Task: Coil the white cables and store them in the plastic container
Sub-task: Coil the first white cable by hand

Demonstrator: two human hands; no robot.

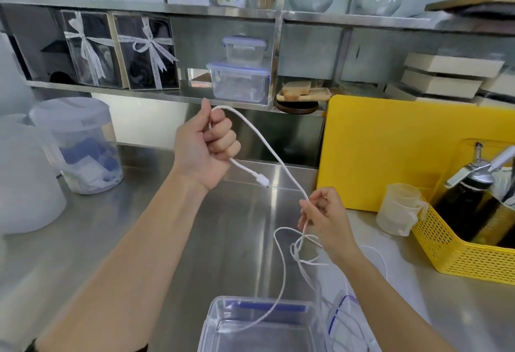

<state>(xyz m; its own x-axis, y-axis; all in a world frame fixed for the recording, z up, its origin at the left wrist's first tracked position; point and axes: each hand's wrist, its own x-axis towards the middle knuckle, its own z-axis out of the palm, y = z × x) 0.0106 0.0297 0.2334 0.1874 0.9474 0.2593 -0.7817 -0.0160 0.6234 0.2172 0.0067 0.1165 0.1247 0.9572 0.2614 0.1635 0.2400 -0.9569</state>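
Gripping white cable (260, 139), left hand (206, 142) fisted, right hand (320, 212) pinching, cable trailing into plastic container (214, 321)

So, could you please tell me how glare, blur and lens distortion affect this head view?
Head view: wide-angle bending curves the steel shelf; soft glare streaks the stainless steel counter; both hands and the thin white cable stay fairly sharp.

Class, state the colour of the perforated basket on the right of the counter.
Yellow; the basket shows clearly in the head view.
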